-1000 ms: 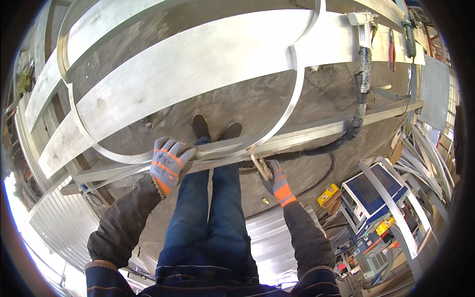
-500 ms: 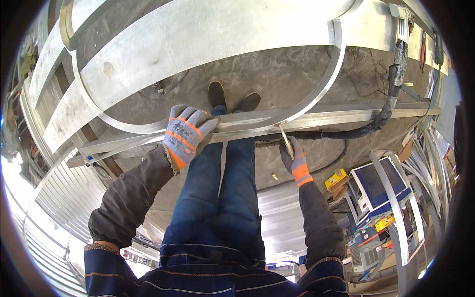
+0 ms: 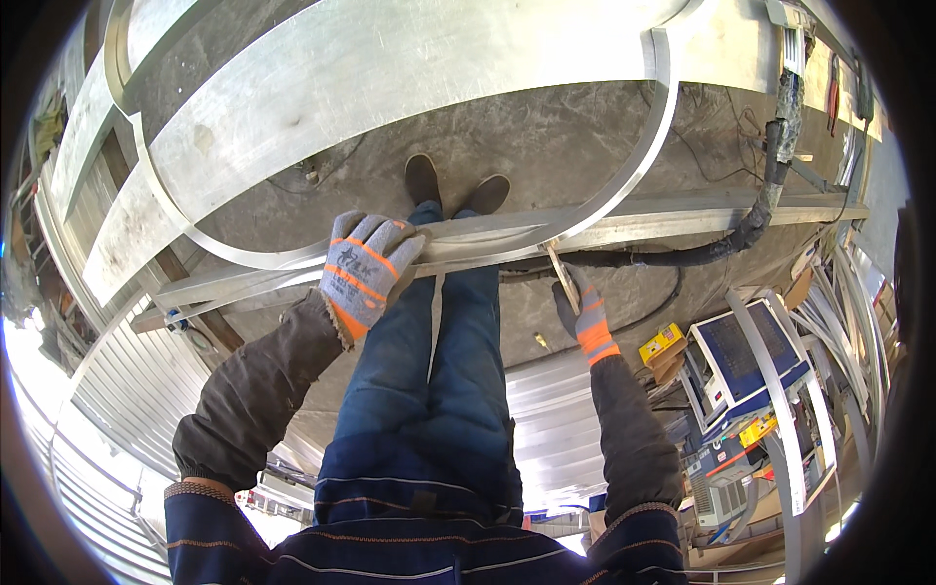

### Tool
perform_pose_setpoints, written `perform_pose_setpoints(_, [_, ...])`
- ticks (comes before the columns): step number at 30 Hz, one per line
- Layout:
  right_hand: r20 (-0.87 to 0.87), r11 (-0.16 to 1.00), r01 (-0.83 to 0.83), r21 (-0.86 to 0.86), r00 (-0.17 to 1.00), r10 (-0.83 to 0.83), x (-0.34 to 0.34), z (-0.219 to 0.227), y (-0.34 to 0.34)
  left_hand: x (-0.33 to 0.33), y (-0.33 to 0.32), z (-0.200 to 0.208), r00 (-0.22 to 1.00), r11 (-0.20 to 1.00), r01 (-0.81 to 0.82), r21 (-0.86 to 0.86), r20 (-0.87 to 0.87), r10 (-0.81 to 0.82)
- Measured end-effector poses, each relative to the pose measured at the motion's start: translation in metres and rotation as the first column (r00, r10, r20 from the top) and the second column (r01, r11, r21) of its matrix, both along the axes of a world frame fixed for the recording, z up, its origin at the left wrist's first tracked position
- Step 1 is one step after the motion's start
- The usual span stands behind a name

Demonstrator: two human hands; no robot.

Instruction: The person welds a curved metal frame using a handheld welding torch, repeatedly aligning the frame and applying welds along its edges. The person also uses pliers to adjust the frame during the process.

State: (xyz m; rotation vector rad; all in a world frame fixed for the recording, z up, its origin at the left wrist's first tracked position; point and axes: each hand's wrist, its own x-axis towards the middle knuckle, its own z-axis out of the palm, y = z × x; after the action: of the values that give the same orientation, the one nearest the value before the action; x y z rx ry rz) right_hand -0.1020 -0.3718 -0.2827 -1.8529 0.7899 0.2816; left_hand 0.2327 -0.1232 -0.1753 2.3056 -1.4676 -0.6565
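My left hand point(image 3: 363, 268), in a grey and orange glove, lies flat on a long straight aluminium bar point(image 3: 468, 237) that runs across in front of me. A curved aluminium strip point(image 3: 643, 166) loops over that bar and round to the far side. My right hand point(image 3: 583, 310), gloved the same, is closed on a thin flat metal piece point(image 3: 560, 271) that touches the underside of the bar where the curved strip crosses it. Below the bar I see my blue trousers and two dark shoes point(image 3: 453, 185) on the concrete floor.
Wide aluminium plates point(image 3: 390, 78) lie beyond the bar. A thick wrapped black cable point(image 3: 741, 234) runs along the right. A blue and white machine point(image 3: 746, 361), a yellow box point(image 3: 661, 343) and leaning metal profiles point(image 3: 780, 419) stand at right. Corrugated sheet point(image 3: 117, 390) lies at left.
The view has shifted downward so the bar and hands sit lower in the picture. My left hand stays on the bar; my right hand has kept the thin piece against its underside.
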Motion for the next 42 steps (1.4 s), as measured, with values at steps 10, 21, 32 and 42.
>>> perform_pose_setpoints(10, [-0.269, 0.967, 0.174, 0.185, 0.956, -0.120, -0.032, -0.035, -0.007, 0.002, -0.001, 0.003, 1.000, 0.999, -0.006, 0.034, -0.010, 0.006])
perform_pose_setpoints(21, [-0.050, 0.984, 0.115, 0.136, 0.993, -0.109, -0.034, -0.039, -0.002, 0.000, 0.002, 0.002, 0.999, 0.999, -0.014, 0.050, -0.038, 0.016])
perform_pose_setpoints(32, [0.011, 0.989, -0.139, -0.056, 0.990, 0.140, 0.006, 0.038, -0.036, 0.011, -0.003, 0.012, 0.999, 1.000, 0.001, 0.022, 0.044, -0.002])
perform_pose_setpoints(42, [0.136, 0.960, -0.044, -0.277, 0.987, 0.085, 0.069, 0.138, -0.097, 0.024, -0.004, 0.012, 0.985, 0.959, 0.133, 0.252, -0.145, -0.098])
